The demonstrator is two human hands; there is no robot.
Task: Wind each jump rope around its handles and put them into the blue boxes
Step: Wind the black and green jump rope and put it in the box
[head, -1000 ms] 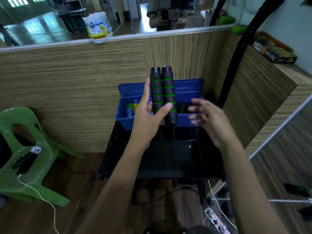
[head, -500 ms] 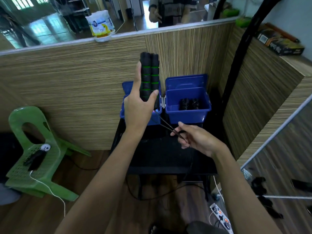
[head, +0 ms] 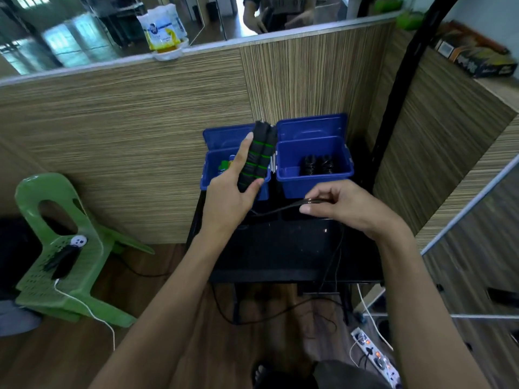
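Observation:
My left hand [head: 229,192] grips two black jump rope handles with green rings [head: 258,155], held side by side and upright in front of the left blue box [head: 209,175]. The thin black rope [head: 276,211] runs from below the handles to my right hand [head: 341,209], which pinches it, and then hangs down over the black table [head: 280,248]. The right blue box [head: 292,183] stands open with a wound black rope bundle [head: 317,165] inside. Colourful items show in the left box.
A wood-grain partition stands behind the boxes, with a black pole [head: 393,94] at the right corner. On the left is a green plastic chair [head: 56,242] with a device on its seat. A power strip [head: 376,357] and cables lie on the floor. A person stands beyond the partition.
My left hand has lowered and tilted the handles in front of the left box. My right hand has taken hold of the rope and pulled it out to the right, level with the handles' base.

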